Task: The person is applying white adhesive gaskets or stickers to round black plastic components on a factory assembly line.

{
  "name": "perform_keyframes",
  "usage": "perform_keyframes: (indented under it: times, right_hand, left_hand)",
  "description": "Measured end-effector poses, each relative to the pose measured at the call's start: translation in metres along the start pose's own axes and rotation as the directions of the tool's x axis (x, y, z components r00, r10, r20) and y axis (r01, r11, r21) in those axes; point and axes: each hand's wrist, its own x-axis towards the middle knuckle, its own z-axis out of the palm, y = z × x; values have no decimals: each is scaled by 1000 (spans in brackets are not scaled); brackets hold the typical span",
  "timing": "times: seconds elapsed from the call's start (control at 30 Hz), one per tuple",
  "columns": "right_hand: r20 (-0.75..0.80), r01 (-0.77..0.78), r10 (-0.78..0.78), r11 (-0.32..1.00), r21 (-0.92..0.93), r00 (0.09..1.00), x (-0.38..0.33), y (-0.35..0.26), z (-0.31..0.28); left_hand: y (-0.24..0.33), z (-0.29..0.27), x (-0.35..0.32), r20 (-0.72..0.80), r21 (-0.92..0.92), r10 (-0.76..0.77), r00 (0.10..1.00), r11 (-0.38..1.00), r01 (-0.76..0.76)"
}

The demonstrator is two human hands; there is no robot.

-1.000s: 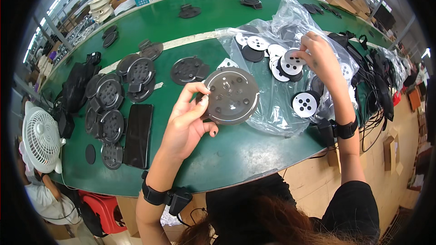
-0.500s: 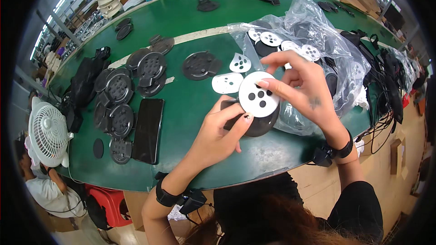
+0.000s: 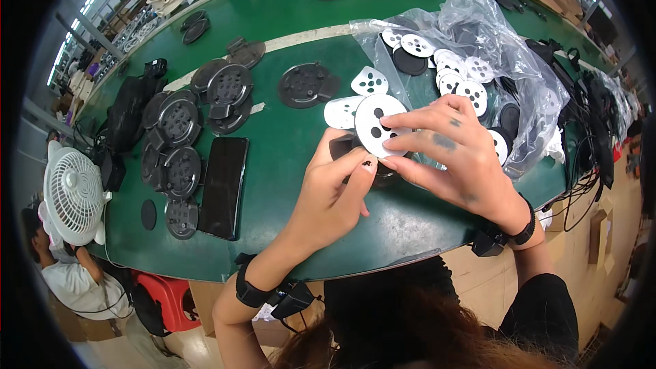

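Note:
My right hand [image 3: 454, 157] grips a white round disc with holes [image 3: 374, 121] and presses it down onto a black round part that is mostly hidden under both hands. My left hand [image 3: 331, 195] holds that black part from the near side, fingers curled on its edge. Two loose white discs [image 3: 355, 96] lie just beyond on the green table [image 3: 287, 143]. A clear plastic bag [image 3: 478, 48] with several more white discs [image 3: 451, 72] sits to the right of my hands.
Stacks of black round parts [image 3: 181, 143] and a dark phone [image 3: 224, 184] lie left of my hands. One black part [image 3: 304, 85] sits alone farther back. A white fan [image 3: 74, 195] stands at the left edge. Cables [image 3: 594, 130] pile up at the right. A seated person [image 3: 68, 280] is lower left.
The right hand has brought the white disc from the bag down onto the black part, and both hands have closed in together nearer to me.

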Motion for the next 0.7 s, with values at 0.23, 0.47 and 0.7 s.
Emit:
perform_keyframes:
  times: [0.23, 0.47, 0.7]
  right_hand:
    - [-88, 130, -141, 984, -120, 986, -5, -5, 16]
    - [-92, 112, -131, 975, -190, 987, -7, -9, 15]
    - [-132, 24, -24, 1000, 0, 991, -3, -4, 13]
  left_hand:
    - [-5, 0, 0, -45, 298, 166, 985, 943, -145]
    - [-5, 6, -2, -84, 305, 192, 978, 939, -158]
    - [-5, 6, -1, -124, 257, 193, 973, 954, -156]
